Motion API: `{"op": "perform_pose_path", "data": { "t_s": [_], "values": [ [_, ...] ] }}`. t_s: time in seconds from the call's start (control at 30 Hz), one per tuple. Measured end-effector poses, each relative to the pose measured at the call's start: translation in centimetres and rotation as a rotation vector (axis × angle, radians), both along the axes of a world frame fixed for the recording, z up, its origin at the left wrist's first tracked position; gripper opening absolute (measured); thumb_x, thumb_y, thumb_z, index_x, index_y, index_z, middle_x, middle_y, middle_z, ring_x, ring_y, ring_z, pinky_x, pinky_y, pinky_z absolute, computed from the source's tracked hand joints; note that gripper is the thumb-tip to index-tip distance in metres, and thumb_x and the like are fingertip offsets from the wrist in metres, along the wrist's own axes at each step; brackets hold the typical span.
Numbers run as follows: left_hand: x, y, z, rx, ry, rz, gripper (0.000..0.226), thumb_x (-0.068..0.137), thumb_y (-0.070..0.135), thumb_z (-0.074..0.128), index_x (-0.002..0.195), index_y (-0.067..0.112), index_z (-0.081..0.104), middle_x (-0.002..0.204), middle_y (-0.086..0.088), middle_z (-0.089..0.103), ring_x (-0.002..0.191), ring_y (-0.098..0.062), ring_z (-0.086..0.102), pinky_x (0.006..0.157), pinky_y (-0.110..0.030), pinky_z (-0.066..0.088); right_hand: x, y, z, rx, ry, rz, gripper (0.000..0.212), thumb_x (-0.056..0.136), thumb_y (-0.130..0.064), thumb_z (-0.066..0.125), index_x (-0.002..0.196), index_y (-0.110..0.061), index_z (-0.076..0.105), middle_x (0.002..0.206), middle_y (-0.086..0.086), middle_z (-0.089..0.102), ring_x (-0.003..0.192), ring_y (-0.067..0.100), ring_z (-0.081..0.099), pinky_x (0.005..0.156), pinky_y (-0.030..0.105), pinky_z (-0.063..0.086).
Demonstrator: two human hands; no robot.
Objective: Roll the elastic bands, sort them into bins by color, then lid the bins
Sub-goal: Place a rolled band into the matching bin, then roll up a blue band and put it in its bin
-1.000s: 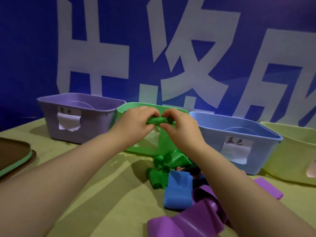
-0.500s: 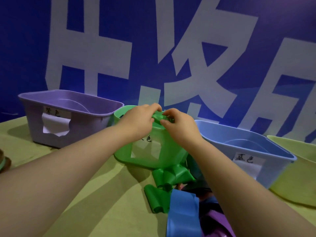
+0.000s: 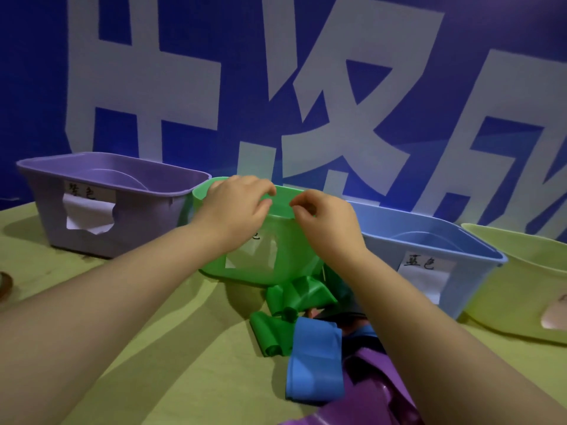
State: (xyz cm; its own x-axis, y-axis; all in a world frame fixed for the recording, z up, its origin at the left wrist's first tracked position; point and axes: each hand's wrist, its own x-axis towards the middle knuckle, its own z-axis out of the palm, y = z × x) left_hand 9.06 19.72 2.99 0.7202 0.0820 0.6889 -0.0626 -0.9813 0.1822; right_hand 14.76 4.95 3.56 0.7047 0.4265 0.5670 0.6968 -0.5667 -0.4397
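Note:
My left hand (image 3: 237, 207) and my right hand (image 3: 325, 219) hang over the near rim of the green bin (image 3: 282, 199), fingertips a short gap apart. Both sets of fingers are loosely curled and I see no band between them. The inside of the green bin is hidden from me. Loose green bands (image 3: 296, 297) lie crumpled on the table in front of that bin. A folded blue band (image 3: 314, 363) and purple bands (image 3: 374, 394) lie nearer to me, under my right forearm. The purple bin (image 3: 49, 216) stands left, the blue bin (image 3: 383, 250) right.
A pale yellow-green bin (image 3: 518, 277) sits at the far right. All bins line up along a blue wall with large white characters. The rim of a brown object (image 3: 4, 286) shows at the left edge. The table has a yellow-green cover (image 3: 171, 348).
Both hands carried a rolled green band forward to the green bin's rim. The roll is no longer visible between the fingers now. The view has shifted closer to the bins.

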Motion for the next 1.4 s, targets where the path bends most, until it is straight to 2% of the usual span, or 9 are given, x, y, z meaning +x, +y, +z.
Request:
{"op": "perform_pose_path", "data": {
  "t_s": [0.1, 0.3, 0.6, 0.67, 0.77, 0.87, 1.0, 1.13, 1.4],
  "values": [
    [-1.7, -2.3, -1.3, 0.107, -0.137, -0.092, 0.033, 0.086, 0.029, 0.039, 0.100, 0.014, 0.064, 0.096, -0.003, 0.066, 0.092, -0.025, 0.058, 0.082, -0.040, 0.042, -1.3, -2.3, -0.7, 0.020, -0.007, -0.001, 0.018, 0.089, -0.021, 0.053, 0.098, -0.020, 0.069, 0.099, -0.005, 0.070, 0.100, 0.018, 0.060, 0.093, 0.043, 0.042],
    [-4.0, -8.0, -3.9, 0.076, 0.123, -0.176, 0.029, 0.089, 0.035, 0.034, 0.094, 0.018, 0.057, 0.086, -0.002, 0.060, 0.084, -0.024, 0.056, 0.071, -0.034, 0.041, -4.0, -6.5, -2.3, 0.051, 0.060, -0.043, 0.015, 0.086, -0.023, 0.058, 0.095, -0.021, 0.070, 0.097, -0.002, 0.071, 0.097, 0.019, 0.062, 0.092, 0.040, 0.043],
    [-6.5, -15.1, -5.8, 0.057, 0.167, -0.230, 0.050, 0.076, 0.047, 0.017, 0.083, 0.019, 0.057, 0.082, -0.004, 0.062, 0.083, -0.029, 0.059, 0.062, -0.034, 0.040, -6.7, -13.3, -4.1, -0.051, 0.172, -0.045, 0.013, 0.084, -0.022, 0.060, 0.091, -0.024, 0.070, 0.091, -0.003, 0.072, 0.092, 0.017, 0.064, 0.085, 0.033, 0.047],
    [-6.8, -16.0, -5.8, 0.060, 0.183, -0.136, 0.040, 0.085, 0.044, 0.028, 0.094, 0.021, 0.059, 0.092, -0.001, 0.062, 0.090, -0.025, 0.058, 0.064, -0.030, 0.038, -6.9, -14.8, -4.7, -0.064, 0.192, -0.076, 0.012, 0.083, -0.024, 0.060, 0.090, -0.026, 0.070, 0.091, -0.004, 0.072, 0.092, 0.016, 0.064, 0.084, 0.032, 0.047],
    [-7.2, -16.1, -5.9, 0.165, 0.445, 0.093, 0.030, 0.092, 0.042, 0.043, 0.114, 0.025, 0.053, 0.116, -0.001, 0.054, 0.110, -0.023, 0.052, 0.081, -0.030, 0.042, -7.0, -16.8, -5.6, -0.045, 0.232, -0.096, 0.013, 0.083, -0.023, 0.059, 0.090, -0.026, 0.070, 0.091, -0.005, 0.072, 0.092, 0.016, 0.064, 0.083, 0.033, 0.048],
    [-7.5, -16.1, -6.6, 0.209, 0.606, 0.182, 0.032, 0.095, 0.045, 0.039, 0.116, 0.024, 0.052, 0.123, -0.002, 0.054, 0.113, -0.023, 0.052, 0.083, -0.028, 0.041, -6.9, -18.0, -6.3, -0.036, 0.261, -0.075, 0.015, 0.084, -0.021, 0.058, 0.091, -0.026, 0.070, 0.091, -0.006, 0.072, 0.093, 0.016, 0.062, 0.084, 0.032, 0.048],
    [-7.8, -16.7, -6.6, 0.210, 0.647, 0.224, 0.027, 0.095, 0.050, 0.035, 0.082, 0.030, 0.047, 0.120, -0.002, 0.055, 0.112, -0.023, 0.052, 0.076, -0.029, 0.036, -6.7, -18.1, -6.7, -0.060, 0.244, -0.054, 0.016, 0.084, -0.024, 0.056, 0.091, -0.030, 0.069, 0.092, -0.010, 0.071, 0.095, 0.018, 0.058, 0.081, 0.031, 0.047],
    [-7.3, -15.9, -6.5, 0.237, 0.675, 0.273, 0.039, 0.092, 0.053, 0.039, 0.108, 0.022, 0.058, 0.115, -0.007, 0.052, 0.109, -0.025, 0.051, 0.085, -0.029, 0.039, -6.5, -18.1, -6.8, -0.030, 0.266, -0.038, 0.015, 0.084, -0.025, 0.055, 0.089, -0.031, 0.068, 0.088, -0.011, 0.071, 0.096, 0.020, 0.057, 0.084, 0.033, 0.047],
    [-6.7, -15.5, -5.2, 0.177, 0.580, 0.172, 0.035, 0.099, 0.039, 0.032, 0.107, 0.016, 0.057, 0.103, -0.008, 0.055, 0.105, -0.025, 0.053, 0.083, -0.035, 0.038, -6.7, -18.2, -6.8, -0.069, 0.244, -0.027, 0.018, 0.085, -0.024, 0.052, 0.092, -0.031, 0.068, 0.093, -0.012, 0.069, 0.098, 0.019, 0.055, 0.083, 0.031, 0.045]
  ]
}}
